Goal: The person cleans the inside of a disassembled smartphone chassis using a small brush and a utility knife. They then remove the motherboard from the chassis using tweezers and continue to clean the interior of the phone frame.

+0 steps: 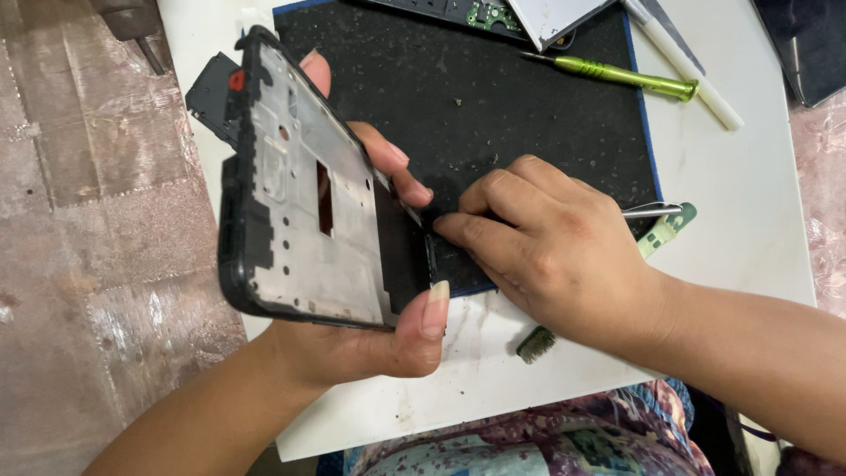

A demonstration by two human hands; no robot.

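Cradling a stripped phone frame (304,189) from beneath, the left hand (352,348) is curled about halfway closed: its thumb presses up against the frame's lower right edge, while 2 or 3 fingertips wrap over the far long edge and another shows past the top corner. The frame is tilted up on its side, bare metal inner face toward the camera, held over the left edge of a white board (740,238). Meeting it from the right, the right hand (551,251) is pinched nearly shut on a slim metal tool (650,211), probably tweezers, whose rear end sticks out past the knuckles; its working tip sits at the frame's right edge, hidden behind the fingers. Just under that wrist lies a small green bristly piece (535,345), and beside the tool's rear end a pale green flex strip (667,230). Under both hands spreads a black work mat (493,97). Farther back rest a green screwdriver (617,75), a white stick-like tool (692,70) and a circuit board (489,15) at the mat's top edge
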